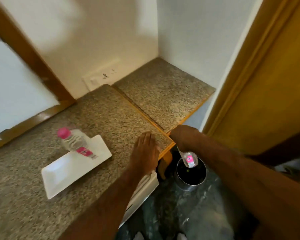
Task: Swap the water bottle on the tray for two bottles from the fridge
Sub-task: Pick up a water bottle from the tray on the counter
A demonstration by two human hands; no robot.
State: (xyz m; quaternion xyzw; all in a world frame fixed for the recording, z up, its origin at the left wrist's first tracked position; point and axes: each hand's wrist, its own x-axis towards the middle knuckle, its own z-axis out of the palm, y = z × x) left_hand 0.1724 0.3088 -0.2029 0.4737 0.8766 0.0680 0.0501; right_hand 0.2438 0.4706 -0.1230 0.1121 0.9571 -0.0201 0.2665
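Observation:
A clear water bottle [76,143] with a pink cap and pink label stands on the far part of a white rectangular tray [66,172] on the speckled granite counter. My left hand [145,151] lies flat, fingers together, on the counter's right edge and holds nothing. My right hand [184,137] is closed around the top of a second water bottle [188,158], which hangs neck-up over a round bin below the counter edge. The fridge is not in view.
A round metal bin [191,175] with a dark inside stands on the dark floor below the counter corner. A lower granite shelf [164,94] sits in the alcove to the right. A wooden door frame [249,66] rises at right. A white front [142,191] shows under the counter.

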